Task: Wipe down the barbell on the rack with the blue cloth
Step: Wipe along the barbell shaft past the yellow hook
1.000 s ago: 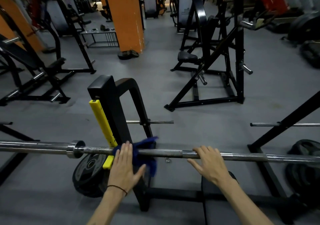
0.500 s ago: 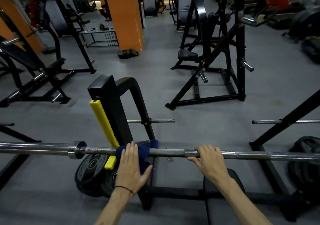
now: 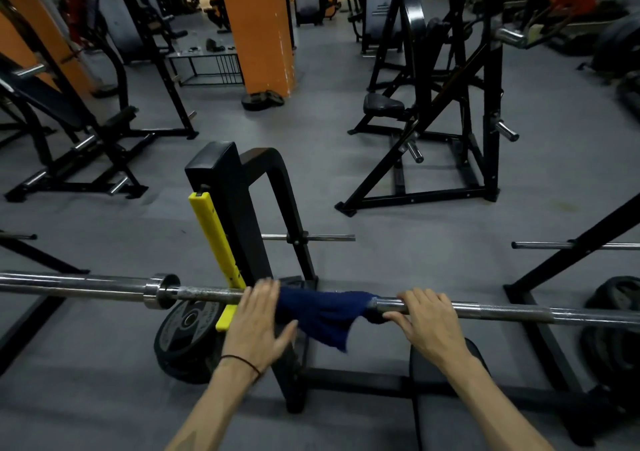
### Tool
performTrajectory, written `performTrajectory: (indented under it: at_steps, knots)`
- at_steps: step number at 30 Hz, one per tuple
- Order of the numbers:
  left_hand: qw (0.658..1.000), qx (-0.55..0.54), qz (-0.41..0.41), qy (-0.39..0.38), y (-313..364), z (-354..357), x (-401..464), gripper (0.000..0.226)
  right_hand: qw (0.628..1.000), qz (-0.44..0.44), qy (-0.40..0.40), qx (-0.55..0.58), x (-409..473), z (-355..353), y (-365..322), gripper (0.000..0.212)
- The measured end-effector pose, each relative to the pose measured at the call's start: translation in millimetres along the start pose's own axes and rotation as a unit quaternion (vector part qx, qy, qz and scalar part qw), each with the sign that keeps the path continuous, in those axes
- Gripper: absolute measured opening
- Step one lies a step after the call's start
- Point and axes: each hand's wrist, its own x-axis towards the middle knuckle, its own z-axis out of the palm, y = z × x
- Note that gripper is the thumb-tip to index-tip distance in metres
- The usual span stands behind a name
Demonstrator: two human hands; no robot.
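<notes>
A steel barbell point(image 3: 512, 313) lies across the rack from left to right, just in front of me. A dark blue cloth point(image 3: 322, 313) is draped over the bar between my hands, and one corner hangs below it. My left hand point(image 3: 256, 324) lies flat with straight fingers on the bar at the cloth's left end. My right hand point(image 3: 427, 324) grips the bar, fingers curled over the top and thumb underneath, right at the cloth's right end. I cannot tell whether the thumb also pinches the cloth.
A black rack upright point(image 3: 225, 208) with a yellow guard point(image 3: 214, 235) rises behind the bar. A weight plate point(image 3: 187, 332) leans at its base and more plates point(image 3: 616, 332) lie at the right. A bench pad point(image 3: 446, 402) sits below my right arm. Other machines stand on the grey floor beyond.
The cloth has slid and spread to the right along the bar, from under my left hand to reach my right hand. My right thumb has come under the bar.
</notes>
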Motion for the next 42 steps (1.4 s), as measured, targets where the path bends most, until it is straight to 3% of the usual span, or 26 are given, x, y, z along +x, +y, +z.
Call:
performTrajectory:
  at_steps: [4,8,12,15,18,22,25,27,31,34,38,42]
  knots:
    - [0.996,-0.007,-0.090,0.007,34.7,-0.9,10.7,0.096,1.000,0.008,-0.005,-0.005,0.4,-1.7,-3.6,0.067]
    - [0.999,-0.013,0.031,0.009,132.8,0.9,22.3,0.097,1.000,0.001,-0.003,-0.001,0.8,-3.8,-2.6,0.066]
    - [0.998,-0.035,0.044,0.002,77.5,-5.5,9.7,0.089,1.000,0.000,-0.008,0.000,0.3,-4.7,0.9,0.061]
    - [0.999,0.000,-0.033,0.002,11.5,-5.5,-0.3,0.086,1.000,0.004,-0.004,0.004,0.2,-3.4,-1.2,0.061]
    - [0.995,0.005,-0.095,-0.036,28.4,-5.3,10.3,0.089,1.000,0.005,-0.003,-0.001,0.7,-3.0,-3.9,0.063]
    - [0.999,-0.010,0.016,-0.025,113.6,-3.7,18.8,0.092,1.000,0.000,-0.002,-0.002,0.3,-3.1,-2.6,0.060]
    - [0.997,-0.023,0.072,0.002,108.4,-7.9,13.7,0.092,1.000,-0.004,0.000,0.001,0.3,-1.6,-0.4,0.062]
    - [0.997,-0.028,0.065,0.006,74.6,-7.7,6.5,0.093,1.000,-0.002,0.005,0.003,0.1,-2.3,0.6,0.062]
    - [0.999,-0.005,-0.034,0.000,6.6,-3.4,-3.8,0.091,1.000,0.006,0.001,0.003,0.6,-3.5,-3.5,0.063]
    - [0.996,-0.023,-0.081,0.000,31.0,-1.0,6.9,0.086,1.000,0.008,-0.002,-0.001,0.4,-3.9,-5.4,0.059]
    - [0.998,-0.051,0.027,0.006,94.1,-1.5,15.1,0.086,1.000,0.005,-0.007,0.000,-1.1,-3.7,-2.5,0.058]
    - [0.994,-0.090,0.057,0.039,61.0,-6.9,8.2,0.085,1.000,0.000,-0.001,0.007,-0.6,-1.8,0.0,0.061]
